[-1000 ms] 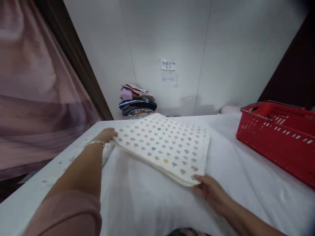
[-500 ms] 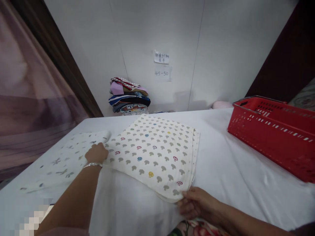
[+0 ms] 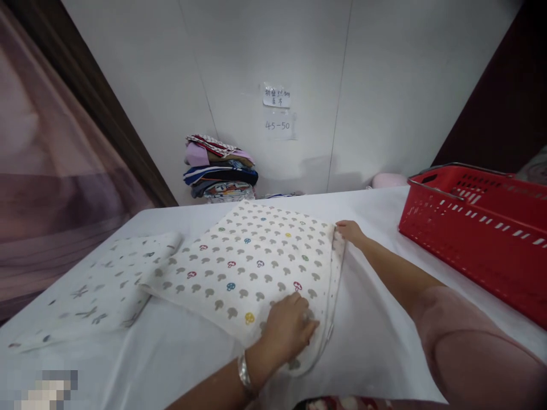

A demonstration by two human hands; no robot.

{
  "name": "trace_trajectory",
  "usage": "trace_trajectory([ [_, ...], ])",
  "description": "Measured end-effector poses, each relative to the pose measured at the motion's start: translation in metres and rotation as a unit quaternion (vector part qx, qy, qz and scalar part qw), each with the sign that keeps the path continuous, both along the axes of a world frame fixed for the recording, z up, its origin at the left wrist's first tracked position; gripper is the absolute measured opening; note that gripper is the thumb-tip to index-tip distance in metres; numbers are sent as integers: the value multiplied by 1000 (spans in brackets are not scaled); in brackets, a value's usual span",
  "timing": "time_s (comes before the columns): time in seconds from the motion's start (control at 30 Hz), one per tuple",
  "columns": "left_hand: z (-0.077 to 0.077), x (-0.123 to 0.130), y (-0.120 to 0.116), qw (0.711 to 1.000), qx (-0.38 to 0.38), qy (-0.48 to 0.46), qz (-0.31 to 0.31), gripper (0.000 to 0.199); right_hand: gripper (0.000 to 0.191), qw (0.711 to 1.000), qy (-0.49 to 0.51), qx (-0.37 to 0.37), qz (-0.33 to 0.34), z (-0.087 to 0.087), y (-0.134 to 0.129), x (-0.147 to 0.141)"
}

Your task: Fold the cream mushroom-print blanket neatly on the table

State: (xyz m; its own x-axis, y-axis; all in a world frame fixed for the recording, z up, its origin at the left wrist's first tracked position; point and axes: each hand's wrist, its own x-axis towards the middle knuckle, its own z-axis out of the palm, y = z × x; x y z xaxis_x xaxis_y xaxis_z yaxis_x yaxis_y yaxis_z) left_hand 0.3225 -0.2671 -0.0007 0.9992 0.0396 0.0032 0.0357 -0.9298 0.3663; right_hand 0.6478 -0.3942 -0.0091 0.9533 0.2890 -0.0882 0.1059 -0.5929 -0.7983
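A cream cloth printed with small mushrooms (image 3: 252, 256) lies spread and layered on the white-covered table (image 3: 171, 376). My left hand (image 3: 288, 327), with a silver bracelet at the wrist, is on its near right part, fingers curled in on the fabric. At the far right corner, my right hand (image 3: 349, 232) pinches the cloth's edge. A second white cloth with a sparse leaf-like print (image 3: 89, 285) lies flat to the left, touching or just under the mushroom cloth's left corner.
A red plastic basket (image 3: 470, 239) with a metal handle stands on the right. Folded fabrics (image 3: 222, 171) are stacked at the back against the wall, below two paper notes (image 3: 277, 111). A pink curtain (image 3: 64, 188) hangs on the left.
My left hand has left the cloth's left corner and crossed to its near right part. My right hand has gone from the near right corner to the far right one.
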Motion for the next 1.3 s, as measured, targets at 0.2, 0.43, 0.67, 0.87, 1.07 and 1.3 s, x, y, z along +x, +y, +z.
trace_trajectory([
  [0.2, -3, 5, -22, 995, -5, 67, 72, 29, 20, 997, -23, -72, 11, -15, 28, 35],
  [0.43, 0, 20, -35, 995, -13, 63, 79, 37, 11, 998, 41, -23, 36, -10, 36, 46],
  [0.67, -5, 51, -41, 994, 21, 59, 84, 36, 35, 975, 179, 111, 68, -8, 30, 40],
  [0.87, -4, 56, -37, 994, 24, 73, 81, 27, 44, 947, 255, 180, 75, -11, 20, 40],
  [1.07, -2, 56, -41, 993, 37, 73, 84, 24, 37, 945, 247, 208, 43, -19, 20, 40],
  [1.3, -5, 58, -43, 993, 49, 70, 85, 36, 30, 953, 216, 212, -9, -22, 26, 42],
])
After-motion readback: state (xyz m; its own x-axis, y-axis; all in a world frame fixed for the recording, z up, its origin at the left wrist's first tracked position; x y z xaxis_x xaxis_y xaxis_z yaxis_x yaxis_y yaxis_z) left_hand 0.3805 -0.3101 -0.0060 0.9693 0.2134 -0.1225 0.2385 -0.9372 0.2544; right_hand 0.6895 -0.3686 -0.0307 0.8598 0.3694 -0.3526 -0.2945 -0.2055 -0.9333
